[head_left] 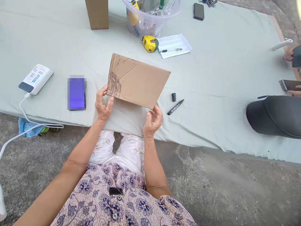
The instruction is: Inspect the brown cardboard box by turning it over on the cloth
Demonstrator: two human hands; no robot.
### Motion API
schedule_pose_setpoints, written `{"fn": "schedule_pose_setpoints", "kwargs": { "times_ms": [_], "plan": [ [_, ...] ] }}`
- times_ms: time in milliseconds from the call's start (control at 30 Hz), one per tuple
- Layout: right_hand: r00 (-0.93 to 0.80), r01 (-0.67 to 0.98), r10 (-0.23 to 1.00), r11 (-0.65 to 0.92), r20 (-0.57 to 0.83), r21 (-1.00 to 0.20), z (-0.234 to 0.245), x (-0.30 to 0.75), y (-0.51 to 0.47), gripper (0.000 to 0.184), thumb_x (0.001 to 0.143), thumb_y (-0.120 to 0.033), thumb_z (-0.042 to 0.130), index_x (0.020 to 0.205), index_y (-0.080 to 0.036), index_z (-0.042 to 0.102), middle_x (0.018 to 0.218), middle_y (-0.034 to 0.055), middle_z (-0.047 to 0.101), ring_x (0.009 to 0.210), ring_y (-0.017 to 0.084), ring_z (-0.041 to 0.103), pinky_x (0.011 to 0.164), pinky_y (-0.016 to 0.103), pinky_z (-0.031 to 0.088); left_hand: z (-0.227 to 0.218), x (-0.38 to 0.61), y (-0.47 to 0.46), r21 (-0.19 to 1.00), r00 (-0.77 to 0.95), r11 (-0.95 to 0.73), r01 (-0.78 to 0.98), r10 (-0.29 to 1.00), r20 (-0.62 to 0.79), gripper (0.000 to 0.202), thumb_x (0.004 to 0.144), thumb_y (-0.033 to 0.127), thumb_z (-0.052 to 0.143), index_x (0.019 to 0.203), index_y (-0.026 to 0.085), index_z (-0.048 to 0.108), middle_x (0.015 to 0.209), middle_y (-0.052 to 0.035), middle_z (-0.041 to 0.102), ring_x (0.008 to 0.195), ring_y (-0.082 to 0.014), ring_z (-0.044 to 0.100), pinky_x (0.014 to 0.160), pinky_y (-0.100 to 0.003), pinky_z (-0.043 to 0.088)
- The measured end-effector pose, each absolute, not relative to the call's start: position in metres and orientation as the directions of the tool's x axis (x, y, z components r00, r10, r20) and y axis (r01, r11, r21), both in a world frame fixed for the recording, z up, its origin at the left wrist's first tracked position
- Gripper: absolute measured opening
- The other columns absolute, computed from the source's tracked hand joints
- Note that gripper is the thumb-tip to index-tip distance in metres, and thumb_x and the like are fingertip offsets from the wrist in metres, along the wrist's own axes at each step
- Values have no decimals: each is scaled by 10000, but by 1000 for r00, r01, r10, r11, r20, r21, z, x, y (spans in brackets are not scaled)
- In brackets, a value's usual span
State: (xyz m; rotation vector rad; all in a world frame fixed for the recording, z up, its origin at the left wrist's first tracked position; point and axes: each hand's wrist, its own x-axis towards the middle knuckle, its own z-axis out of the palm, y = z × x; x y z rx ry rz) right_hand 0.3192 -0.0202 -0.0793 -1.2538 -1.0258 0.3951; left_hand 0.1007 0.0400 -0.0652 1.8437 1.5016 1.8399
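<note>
A brown cardboard sheet (138, 81) with black scribbles near its left end is held up over a pale green cloth (211, 69). My left hand (103, 105) pinches its lower left corner. My right hand (152, 121) has curled fingers touching the sheet's lower right edge. A black marker (175, 107) lies uncapped on the cloth just right of my right hand, its cap (173, 97) beside it.
On the cloth lie a white power bank (35, 79) with a cable, a purple blurred phone (76, 93), a yellow tape measure (150, 43), a paper with pen (174, 46), a plastic tub (150, 15), a cardboard box (97, 14). Another person's knee (274, 115) and hands are at right.
</note>
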Motion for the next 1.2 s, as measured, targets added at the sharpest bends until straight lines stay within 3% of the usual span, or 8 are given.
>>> {"fn": "schedule_pose_setpoints", "kwargs": {
  "times_ms": [233,533,800,1000,1200],
  "plan": [
    [465,351,743,345,482,-870,-81,320,-22,440,883,-398,604,1294,-243,591,1200,93,623,974,173,660,830,346,572,-67,98,38,653,-237,-529,542,650,722,533,942,579,538,1340,224,539,1283,-110,653,1254,-238,618,1056,-383,485],
    [462,354,742,347,485,-868,-78,320,-22,449,885,-391,598,1316,-267,581,1111,60,584,951,163,599,792,320,549,-67,99,37,685,-236,-490,539,693,681,581,946,637,484,1349,220,515,1296,-132,617,1228,-245,607,976,-369,503],
    [464,299,772,326,435,-897,-77,318,-21,409,877,-330,622,1281,-265,612,1170,57,591,945,141,583,799,302,540,-63,101,37,769,-203,-444,460,790,578,711,902,660,562,1433,207,430,1414,-163,538,1363,-284,525,1113,-422,447],
    [447,290,782,333,435,-897,-77,319,-22,423,876,-321,612,1295,-265,604,1194,70,593,964,147,599,796,311,559,-64,100,38,761,-203,-457,461,780,591,686,895,655,581,1405,211,460,1368,-149,576,1335,-281,548,1133,-434,426],
    [488,246,761,349,427,-904,-80,318,-20,468,849,-313,616,1313,-271,575,1191,70,615,1016,164,629,812,314,560,-68,101,39,767,-261,-433,473,763,592,637,904,679,549,1330,206,516,1294,-133,624,1234,-248,610,1043,-388,478]
  ]
}}
